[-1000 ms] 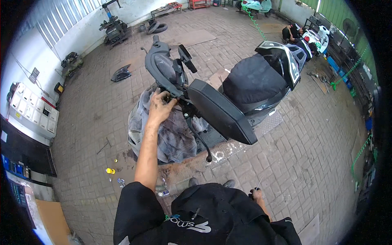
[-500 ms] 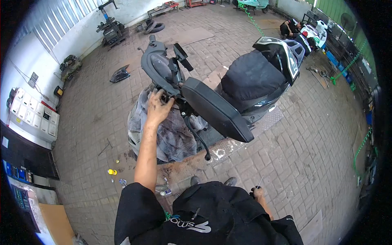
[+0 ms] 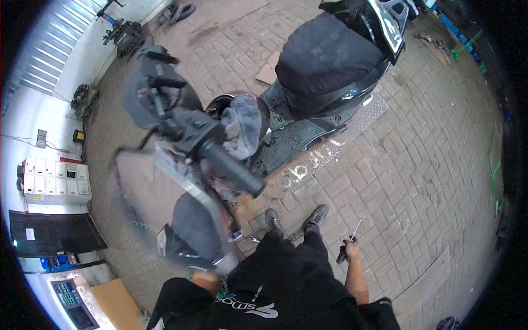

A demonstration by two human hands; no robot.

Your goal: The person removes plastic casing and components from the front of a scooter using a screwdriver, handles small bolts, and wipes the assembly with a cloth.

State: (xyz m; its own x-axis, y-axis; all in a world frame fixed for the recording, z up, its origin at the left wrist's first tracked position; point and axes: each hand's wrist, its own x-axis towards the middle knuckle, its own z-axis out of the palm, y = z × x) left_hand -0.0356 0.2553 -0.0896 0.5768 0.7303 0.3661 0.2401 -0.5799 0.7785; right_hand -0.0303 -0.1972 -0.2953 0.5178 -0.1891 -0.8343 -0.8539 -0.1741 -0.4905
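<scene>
My right hand (image 3: 352, 251), low on the right, is closed round a screwdriver. Its thin metal shaft (image 3: 359, 226) points up and its dark handle sticks out below the fingers. Of my left arm only a bit of forearm (image 3: 207, 282) shows; the hand is hidden behind a scooter's mirror (image 3: 146, 179). The mirror is blurred and reflects dark scooter parts. Beside it juts the black handlebar grip (image 3: 234, 169), on a handlebar turned at an angle. A grey cloth (image 3: 243, 124) drapes over the scooter's front, and a dark cover wraps the seat (image 3: 330, 60).
A metal plate (image 3: 369, 113) lies along the scooter's footboard (image 3: 300, 140). My shoes (image 3: 315, 215) stand on the brick floor near a small can (image 3: 236, 235). Tools (image 3: 432, 41) lie far right. White boxes (image 3: 58, 179) hang on the left wall.
The handlebar has swung, bringing the mirror down to the left. My left hand has left the handlebar's middle and drawn back toward me, out of sight. My right hand keeps the screwdriver.
</scene>
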